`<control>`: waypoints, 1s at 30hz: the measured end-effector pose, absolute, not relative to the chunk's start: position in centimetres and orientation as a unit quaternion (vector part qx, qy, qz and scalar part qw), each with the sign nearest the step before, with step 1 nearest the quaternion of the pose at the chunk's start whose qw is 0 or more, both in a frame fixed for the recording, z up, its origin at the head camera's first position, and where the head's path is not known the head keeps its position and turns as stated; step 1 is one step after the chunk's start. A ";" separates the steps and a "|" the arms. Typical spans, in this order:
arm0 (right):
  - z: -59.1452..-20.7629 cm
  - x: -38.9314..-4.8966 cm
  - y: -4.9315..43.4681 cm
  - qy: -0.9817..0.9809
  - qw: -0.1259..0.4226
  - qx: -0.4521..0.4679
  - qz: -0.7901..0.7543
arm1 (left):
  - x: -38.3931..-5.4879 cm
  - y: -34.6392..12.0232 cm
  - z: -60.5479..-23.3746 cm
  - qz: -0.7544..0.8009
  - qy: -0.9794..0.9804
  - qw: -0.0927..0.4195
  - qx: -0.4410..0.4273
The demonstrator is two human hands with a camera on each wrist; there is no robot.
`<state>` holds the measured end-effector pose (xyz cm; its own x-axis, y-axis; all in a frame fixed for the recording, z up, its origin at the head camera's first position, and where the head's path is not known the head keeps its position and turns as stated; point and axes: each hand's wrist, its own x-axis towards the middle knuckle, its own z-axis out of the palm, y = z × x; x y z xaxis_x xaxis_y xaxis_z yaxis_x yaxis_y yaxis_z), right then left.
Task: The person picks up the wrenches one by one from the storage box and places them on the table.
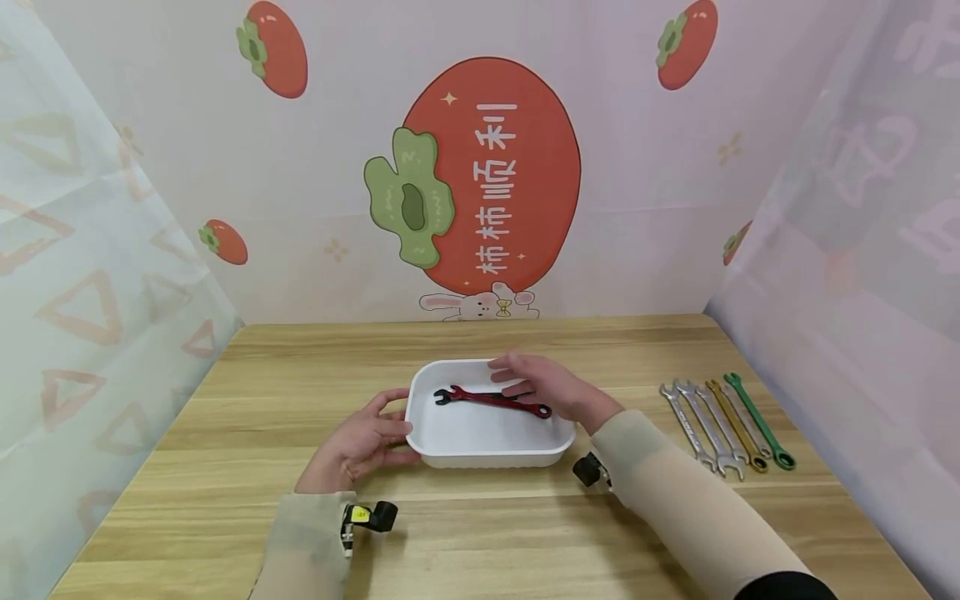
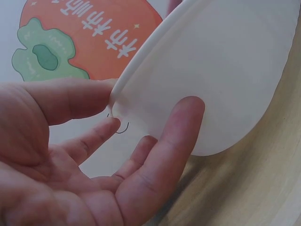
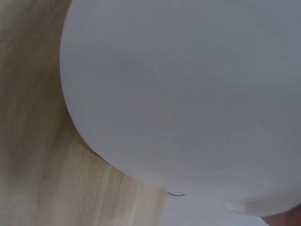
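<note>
A white plastic tray [image 1: 480,442] stands on the wooden table in front of me. Inside it lie a red wrench [image 1: 487,400] and a black wrench [image 1: 442,397], crossing each other; part of the black one is hidden. My left hand [image 1: 363,437] is at the tray's left end. In the left wrist view its spread digits touch the rim and the outer wall [image 2: 188,61]. Over the tray's far right corner reaches my right hand [image 1: 551,387], fingers loosely extended above the wrenches. The tray's outside [image 3: 178,103] fills most of the right wrist view.
At the right of the table several wrenches lie side by side: silver ones [image 1: 686,425], a gold one [image 1: 738,427] and a green one [image 1: 761,421]. Printed cloth [image 1: 637,167] hangs behind the table and along both sides.
</note>
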<state>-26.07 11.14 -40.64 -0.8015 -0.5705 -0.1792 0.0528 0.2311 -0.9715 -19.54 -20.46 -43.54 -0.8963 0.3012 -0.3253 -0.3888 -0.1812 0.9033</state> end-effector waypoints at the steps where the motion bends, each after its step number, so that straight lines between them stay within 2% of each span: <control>1: -40.6 -26.1 11.0 0.742 0.263 -0.173 -0.591 | -19.5 -20.5 -43.5 0.768 0.599 0.225 -0.037; 18: -41.4 -26.2 10.1 0.803 0.238 -0.168 -0.520 | -19.5 -20.5 -43.4 0.769 0.597 0.227 -0.029; 25: -42.0 -26.3 9.6 0.879 0.175 -0.212 -0.390 | -19.5 -20.4 -43.5 0.771 0.593 0.231 -0.030; 30: -42.2 -26.2 9.2 0.875 0.186 -0.225 -0.386 | -19.5 -20.4 -43.5 0.770 0.595 0.229 -0.028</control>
